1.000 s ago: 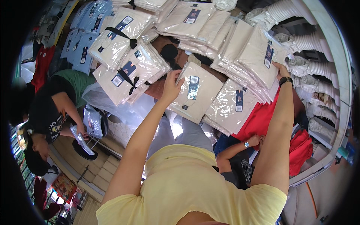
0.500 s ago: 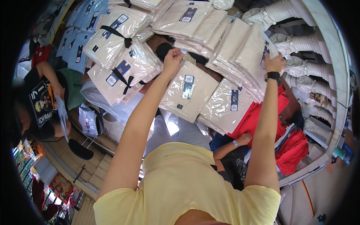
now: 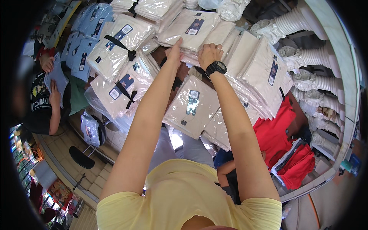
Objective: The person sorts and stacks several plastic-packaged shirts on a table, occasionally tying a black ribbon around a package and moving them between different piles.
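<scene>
Head view: left hand [image 3: 174, 51] flat, fingers together, on cream packaged shirt [image 3: 189, 28], upper centre. Right hand [image 3: 209, 53], black watch [image 3: 216, 68], curled on the same pack's edge; firm grip unclear. Red shirts [image 3: 274, 132] right.

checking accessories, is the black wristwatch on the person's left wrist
No, the black wristwatch sits on the right wrist, just below the right hand, while the left hand reaching beside it has a bare wrist.

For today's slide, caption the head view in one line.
Both hands, left hand and right hand, reach a plastic-wrapped cream shirt pack among stacked packs.
</scene>
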Available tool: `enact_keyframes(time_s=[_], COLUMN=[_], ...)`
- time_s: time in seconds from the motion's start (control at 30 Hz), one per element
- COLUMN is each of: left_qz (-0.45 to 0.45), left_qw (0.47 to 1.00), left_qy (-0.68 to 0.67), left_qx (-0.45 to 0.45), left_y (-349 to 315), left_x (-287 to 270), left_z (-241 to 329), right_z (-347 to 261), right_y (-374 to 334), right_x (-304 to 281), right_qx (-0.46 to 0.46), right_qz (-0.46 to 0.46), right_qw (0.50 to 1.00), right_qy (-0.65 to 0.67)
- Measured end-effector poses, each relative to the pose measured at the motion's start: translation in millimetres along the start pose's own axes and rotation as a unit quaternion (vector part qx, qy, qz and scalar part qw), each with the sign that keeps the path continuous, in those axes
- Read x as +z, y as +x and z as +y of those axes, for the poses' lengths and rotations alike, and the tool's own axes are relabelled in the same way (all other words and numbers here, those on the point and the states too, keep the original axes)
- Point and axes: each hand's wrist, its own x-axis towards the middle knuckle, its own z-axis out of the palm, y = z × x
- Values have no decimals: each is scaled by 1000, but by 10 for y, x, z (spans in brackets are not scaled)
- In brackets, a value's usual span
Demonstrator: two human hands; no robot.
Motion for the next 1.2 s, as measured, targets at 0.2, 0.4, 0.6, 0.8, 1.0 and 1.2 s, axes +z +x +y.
enact_keyframes(time_s=[0.2,0.4,0.6,0.8,1.0,1.2], left_qz=[-35,-37,32,-51,-80,-202], left_qw=[998,991,992,978,978,951], left_qy=[-39,-79,-65,-177,-159,-162], left_qx=[-29,-104,-106,-97,-113,-172], left_y=[431,346,727,667,605,230], left_x=[59,261,146,292,138,-78], left_z=[18,177,195,47,253,71], right_z=[-34,260,197,363,106,99], right_y=[395,643,606,443,433,336], right_x=[201,399,649,590,212,-187], right_qx=[133,302,262,250,316,354], right_qz=[-17,-190,-204,-154,-156,-119], right_qw=[965,799,823,840,707,738], right_qy=[225,484,460,457,613,563])
